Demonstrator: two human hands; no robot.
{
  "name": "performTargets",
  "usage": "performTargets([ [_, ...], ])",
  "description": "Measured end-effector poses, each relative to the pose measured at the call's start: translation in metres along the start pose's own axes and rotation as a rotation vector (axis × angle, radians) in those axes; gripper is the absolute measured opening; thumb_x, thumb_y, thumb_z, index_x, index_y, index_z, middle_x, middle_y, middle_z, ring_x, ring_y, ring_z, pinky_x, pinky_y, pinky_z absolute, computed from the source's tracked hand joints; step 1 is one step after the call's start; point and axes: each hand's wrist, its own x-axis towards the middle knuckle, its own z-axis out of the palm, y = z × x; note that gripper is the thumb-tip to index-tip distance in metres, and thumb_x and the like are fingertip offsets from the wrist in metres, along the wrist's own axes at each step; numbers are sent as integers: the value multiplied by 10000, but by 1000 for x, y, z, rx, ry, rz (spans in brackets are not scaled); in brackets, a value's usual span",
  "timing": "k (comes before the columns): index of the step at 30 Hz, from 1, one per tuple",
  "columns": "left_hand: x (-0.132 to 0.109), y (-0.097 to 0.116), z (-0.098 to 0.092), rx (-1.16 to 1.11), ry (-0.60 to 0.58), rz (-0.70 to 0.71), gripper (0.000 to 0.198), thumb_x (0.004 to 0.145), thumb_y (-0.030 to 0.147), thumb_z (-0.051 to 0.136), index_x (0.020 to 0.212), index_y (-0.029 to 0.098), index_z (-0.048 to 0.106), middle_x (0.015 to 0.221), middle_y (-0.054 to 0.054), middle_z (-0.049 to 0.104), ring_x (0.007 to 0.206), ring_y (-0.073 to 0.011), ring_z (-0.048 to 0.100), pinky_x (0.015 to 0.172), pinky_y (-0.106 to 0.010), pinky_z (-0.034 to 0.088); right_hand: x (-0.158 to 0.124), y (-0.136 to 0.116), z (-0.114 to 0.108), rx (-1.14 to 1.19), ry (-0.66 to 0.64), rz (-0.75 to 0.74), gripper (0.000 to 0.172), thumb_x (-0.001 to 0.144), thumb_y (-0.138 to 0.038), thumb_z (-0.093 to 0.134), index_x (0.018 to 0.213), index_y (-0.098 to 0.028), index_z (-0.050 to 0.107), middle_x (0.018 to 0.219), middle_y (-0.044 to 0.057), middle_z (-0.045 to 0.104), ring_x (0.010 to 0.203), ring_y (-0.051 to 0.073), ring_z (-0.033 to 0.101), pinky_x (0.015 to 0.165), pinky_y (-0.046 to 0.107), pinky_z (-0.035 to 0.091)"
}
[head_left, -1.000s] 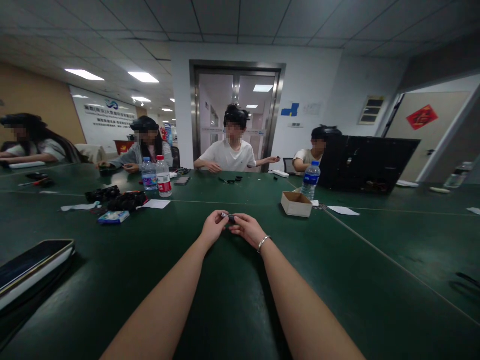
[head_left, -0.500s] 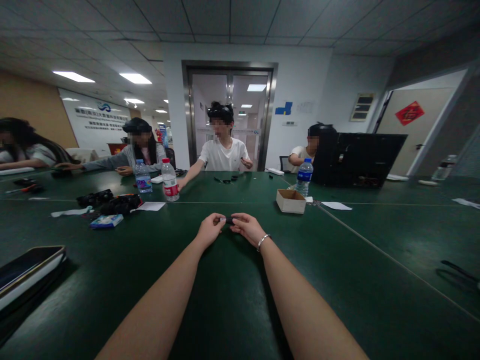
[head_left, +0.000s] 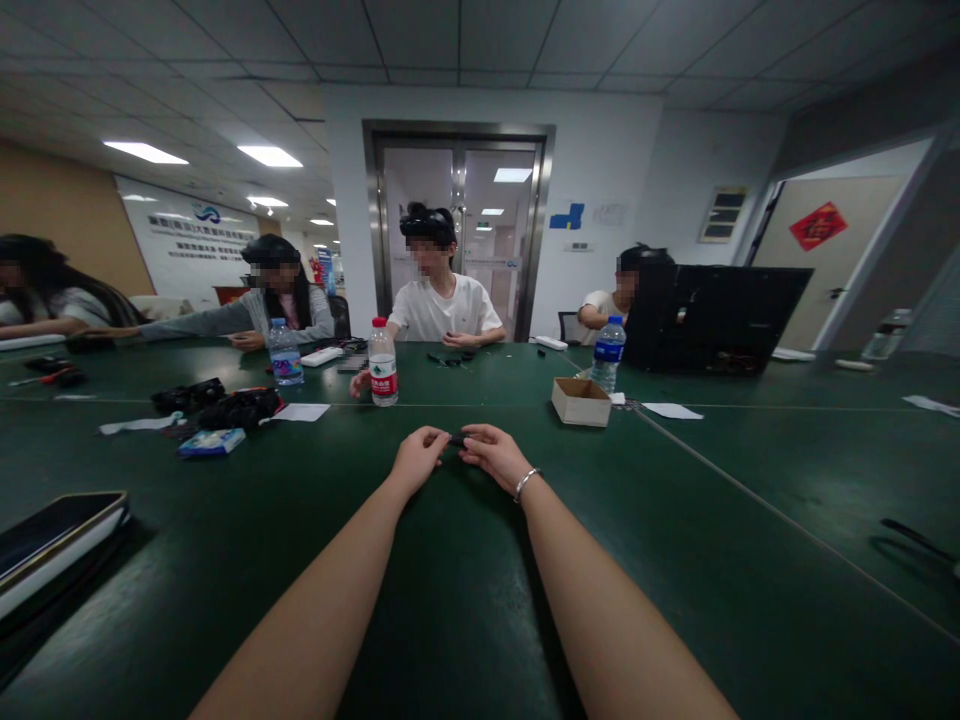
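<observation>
Both my hands meet over the green table [head_left: 465, 560], a little below the middle of the view. Between their fingertips is a small dark object [head_left: 458, 440], too small and too covered to name its kind. My left hand [head_left: 418, 460] pinches its left end with thumb and forefinger. On the other end, the fingers of my right hand [head_left: 495, 455] are closed, with a silver bracelet [head_left: 526, 484] at that wrist. Most of the object is hidden by my fingers.
A red-capped water bottle [head_left: 383, 370] stands ahead, beside a co-worker's hand [head_left: 360, 384]. A small open box [head_left: 581, 403] and a blue-capped bottle [head_left: 608, 355] are to the right. Black gear [head_left: 240, 408], a blue packet [head_left: 212, 443] and a phone [head_left: 60, 535] lie left.
The red-capped bottle has shifted right along the table, and the co-worker's hand now shows at its left. The co-worker's other hand has lowered. My hands stay almost in place.
</observation>
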Motion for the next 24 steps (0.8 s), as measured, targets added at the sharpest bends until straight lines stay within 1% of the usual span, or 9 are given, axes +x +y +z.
performTargets([
  [3, 0, -1, 0, -13, -26, 5, 302, 720, 402, 593, 857, 132, 600, 775, -69, 620, 700, -157, 575, 536, -225, 465, 0, 0, 0, 1, -8, 4, 212, 694, -24, 678, 874, -113, 611, 765, 36, 595, 617, 124, 636, 571, 197, 555],
  [7, 0, -3, -1, -26, -70, 52, 305, 718, 394, 589, 901, 150, 601, 783, -59, 620, 726, -158, 575, 544, -216, 453, 1, 0, 0, 12, -17, 19, 214, 693, -15, 674, 872, -112, 611, 767, 44, 605, 613, 126, 635, 573, 205, 549],
  [12, 1, -4, -2, -29, -78, 47, 325, 715, 413, 590, 897, 145, 604, 778, -65, 622, 724, -162, 575, 539, -218, 451, 0, -1, 0, 20, -4, 32, 195, 711, -23, 666, 878, -100, 601, 775, 65, 632, 593, 128, 634, 564, 213, 539],
  [17, 1, -3, -2, -54, -89, 103, 328, 710, 416, 591, 914, 160, 601, 771, -52, 604, 730, -160, 566, 507, -197, 444, -2, -5, 3, -14, 12, 60, 66, 796, -101, 622, 843, -83, 580, 668, 71, 628, 546, 126, 624, 518, 193, 526],
  [21, -1, 2, -2, -73, -103, 111, 338, 695, 412, 609, 929, 168, 600, 775, -43, 593, 693, -143, 549, 501, -188, 442, -3, -7, 6, -27, 12, 63, 105, 836, -196, 601, 816, -101, 559, 540, 32, 579, 517, 140, 622, 474, 188, 516],
  [24, -3, 4, -1, -79, -83, 93, 346, 682, 415, 624, 914, 159, 606, 791, -52, 597, 690, -143, 547, 499, -190, 442, -5, -9, 7, -22, 11, 62, 123, 828, -210, 615, 854, -112, 547, 536, 23, 578, 510, 146, 624, 461, 196, 517],
])
